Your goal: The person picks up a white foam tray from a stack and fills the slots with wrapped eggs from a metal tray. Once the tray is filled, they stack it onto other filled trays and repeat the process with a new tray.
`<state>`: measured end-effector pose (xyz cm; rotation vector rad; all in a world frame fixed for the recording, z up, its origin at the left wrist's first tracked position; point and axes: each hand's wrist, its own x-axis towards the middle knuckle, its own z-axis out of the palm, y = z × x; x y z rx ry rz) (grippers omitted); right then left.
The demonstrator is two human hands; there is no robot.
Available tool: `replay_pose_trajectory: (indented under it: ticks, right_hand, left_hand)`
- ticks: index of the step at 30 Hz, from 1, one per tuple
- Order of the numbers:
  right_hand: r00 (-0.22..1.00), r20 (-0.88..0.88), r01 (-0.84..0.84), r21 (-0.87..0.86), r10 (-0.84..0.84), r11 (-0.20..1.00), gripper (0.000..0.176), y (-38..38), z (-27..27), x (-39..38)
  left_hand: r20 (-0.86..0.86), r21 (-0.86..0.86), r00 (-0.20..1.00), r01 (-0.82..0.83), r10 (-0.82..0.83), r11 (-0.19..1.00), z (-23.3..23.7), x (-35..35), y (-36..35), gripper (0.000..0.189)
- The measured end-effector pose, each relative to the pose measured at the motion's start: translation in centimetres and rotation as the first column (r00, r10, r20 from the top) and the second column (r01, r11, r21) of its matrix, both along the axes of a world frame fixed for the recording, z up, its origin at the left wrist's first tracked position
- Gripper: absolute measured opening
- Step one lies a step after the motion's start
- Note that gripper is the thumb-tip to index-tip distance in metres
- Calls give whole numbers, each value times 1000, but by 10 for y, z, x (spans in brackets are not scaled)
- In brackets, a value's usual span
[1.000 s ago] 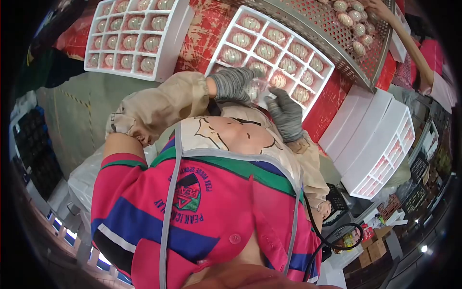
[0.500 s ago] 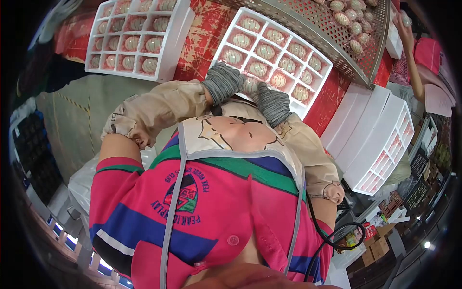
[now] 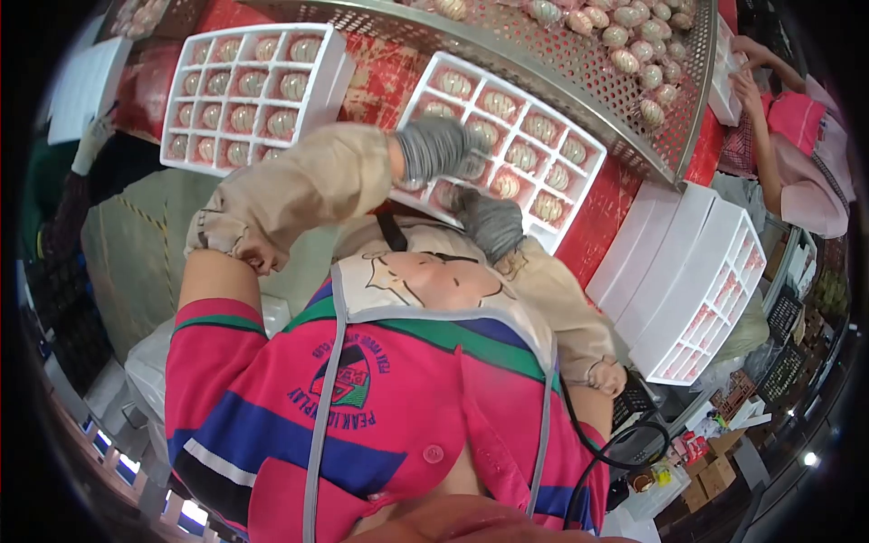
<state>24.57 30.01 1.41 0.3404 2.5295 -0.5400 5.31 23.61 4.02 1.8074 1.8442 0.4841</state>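
A white foam tray (image 3: 579, 177) divided into compartments lies before me, with plastic-wrapped eggs (image 3: 521, 156) in its cells. My left hand (image 3: 439, 152), in a grey striped glove, reaches over the tray's near left cells. Its fingers are smeared by motion, and a shiny wrapped egg (image 3: 472, 165) shows right at its fingertips. My right hand (image 3: 493, 222), gloved alike, is at the tray's near edge with its fingers pointing toward the left hand. Those fingers are blurred and partly hidden; whether they hold anything I cannot tell.
Another filled egg tray (image 3: 333, 89) stands to the left on the red table (image 3: 385, 68). A perforated metal bin (image 3: 534, 61) with loose wrapped eggs is behind. White foam trays (image 3: 665, 262) stand tilted at right. A person's gloved hand (image 3: 90, 145) and another person's hands (image 3: 747, 77) are at the sides.
My left hand has moved right, farther over the tray. My right hand has shifted slightly left and down in view. At far left, a gloved hand beside a white panel has come into clearer view.
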Motion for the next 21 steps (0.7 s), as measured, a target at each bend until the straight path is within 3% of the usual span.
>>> replay_pose_trajectory:
  ticks: [1,2,3,4,6,7,10,11,12,13,14,15,16,17,18,19,20,21]
  right_hand:
    - [974,-183,119,-88,-133,989,26,1,-3,9]
    - [901,-340,213,-198,-270,957,26,0,-3,19]
    - [870,-290,341,-230,-399,911,28,0,6,26]
    - [871,-293,337,-230,-395,913,28,2,9,30]
    - [766,-368,451,-277,-527,848,25,7,16,42]
    - [758,-309,494,-303,-575,815,26,10,24,46]
    - [644,-399,536,-373,-653,757,31,14,6,68]
    - [682,-601,357,-225,-418,907,35,22,-36,91]
    - [626,-611,454,-220,-485,863,38,31,-12,85]
    - [624,-339,624,-326,-704,710,45,51,15,80]
    - [407,-300,743,-440,-863,504,51,75,40,77]
    - [125,-388,682,-634,-913,363,55,107,70,63]
    - [-146,-338,466,-853,-930,237,48,142,88,60]
    - [-342,-184,313,-947,-921,73,39,164,125,53]
    - [-348,-192,303,-949,-918,83,39,174,141,51]
    - [-387,-233,250,-958,-892,142,34,175,151,52]
    - [-412,-270,193,-959,-870,207,30,177,156,48]
    - [-296,-324,282,-928,-898,242,28,162,156,48]
  left_hand:
    - [236,288,969,-143,75,947,-20,-29,20,28]
    - [-124,-70,967,-233,223,970,60,-49,58,31]
    - [-219,253,941,-201,258,946,40,-79,73,39]
    - [-158,-121,961,-245,225,962,36,-119,106,35]
    - [-429,-63,893,-181,137,981,25,-148,131,37]
    - [-485,-97,869,-159,93,983,16,-160,148,38]
    - [-582,-152,813,-117,7,981,-3,-170,149,41]
    - [-608,-149,794,-81,-27,985,-12,-173,148,42]
    - [-632,-131,772,-27,-62,991,-21,-174,152,44]
    - [-660,-110,745,39,-102,993,-31,-176,159,45]
    - [-693,-93,709,93,-132,991,-39,-184,161,46]
    - [-722,-52,681,127,-125,991,-42,-196,164,48]
    - [-586,9,807,-77,67,997,-53,-201,168,58]
    - [-572,27,819,-47,54,999,-38,-186,175,58]
    - [-317,49,914,-252,254,967,-6,-182,171,59]
    - [-34,4,897,-440,440,898,11,-177,159,61]
    - [172,161,921,-376,349,913,9,-172,145,62]
    - [348,332,913,-334,215,882,0,-164,126,64]
